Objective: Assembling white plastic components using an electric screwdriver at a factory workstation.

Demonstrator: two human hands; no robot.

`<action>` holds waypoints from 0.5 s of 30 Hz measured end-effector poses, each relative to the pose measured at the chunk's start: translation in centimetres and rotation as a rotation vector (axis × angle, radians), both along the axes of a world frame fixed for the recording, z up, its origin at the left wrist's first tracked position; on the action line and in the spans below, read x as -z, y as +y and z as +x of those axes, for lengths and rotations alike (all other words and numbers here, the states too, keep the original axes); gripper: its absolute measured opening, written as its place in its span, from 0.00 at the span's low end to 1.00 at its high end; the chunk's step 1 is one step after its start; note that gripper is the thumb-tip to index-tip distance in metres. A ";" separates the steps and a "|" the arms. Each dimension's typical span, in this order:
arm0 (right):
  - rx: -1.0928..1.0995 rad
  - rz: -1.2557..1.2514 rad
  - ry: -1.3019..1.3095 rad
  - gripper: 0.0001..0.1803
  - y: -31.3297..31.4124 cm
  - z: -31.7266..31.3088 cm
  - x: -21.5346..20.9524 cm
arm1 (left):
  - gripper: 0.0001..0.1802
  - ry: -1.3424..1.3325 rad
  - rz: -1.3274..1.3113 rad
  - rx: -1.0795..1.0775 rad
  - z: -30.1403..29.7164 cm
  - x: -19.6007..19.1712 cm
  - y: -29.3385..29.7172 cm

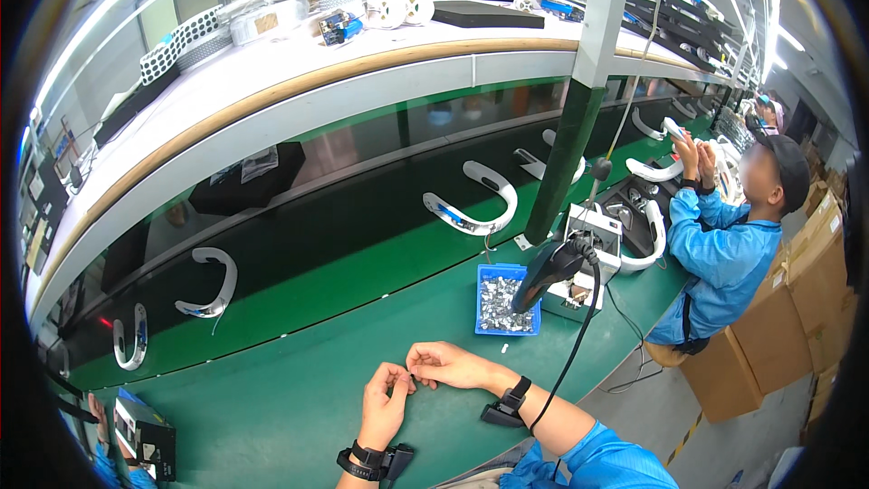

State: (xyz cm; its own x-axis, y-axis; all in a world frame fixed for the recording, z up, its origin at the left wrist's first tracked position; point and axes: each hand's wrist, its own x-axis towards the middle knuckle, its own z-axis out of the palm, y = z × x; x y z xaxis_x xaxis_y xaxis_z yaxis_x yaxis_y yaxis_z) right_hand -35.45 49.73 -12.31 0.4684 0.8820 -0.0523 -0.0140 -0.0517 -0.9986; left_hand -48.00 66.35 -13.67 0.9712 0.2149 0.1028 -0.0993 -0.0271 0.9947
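My left hand [385,406] and my right hand [448,366] meet above the green worktable [299,407], fingertips pinched together. Something tiny and dark may be between them, but it is too small to make out. Beyond my right hand stands a blue tray [480,310] filled with small metallic pieces [503,301]. One small whitish piece [505,349] lies on the table just in front of the tray. A black gun-shaped device [549,273] on a cable leans over the tray's right side.
White U-shaped parts [505,208] lie along the dark conveyor [344,226] behind the table. A grey metal box [593,228] and a post [570,145] stand right of the tray. A co-worker [724,235] sits at right; another person's hand [98,417] shows at left.
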 end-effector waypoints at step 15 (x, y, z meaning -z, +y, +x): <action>-0.007 0.004 0.020 0.08 0.5 -0.2 0.2 | 0.04 0.009 0.009 -0.010 -0.2 0.2 0.5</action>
State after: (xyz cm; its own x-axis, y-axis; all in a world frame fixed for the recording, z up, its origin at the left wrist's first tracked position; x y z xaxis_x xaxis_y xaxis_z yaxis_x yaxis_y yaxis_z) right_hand -35.60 50.25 -12.52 0.4614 0.8853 -0.0575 -0.0334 -0.0475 -0.9983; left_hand -48.15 66.80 -13.83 0.9698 0.2240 0.0965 -0.0905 -0.0369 0.9952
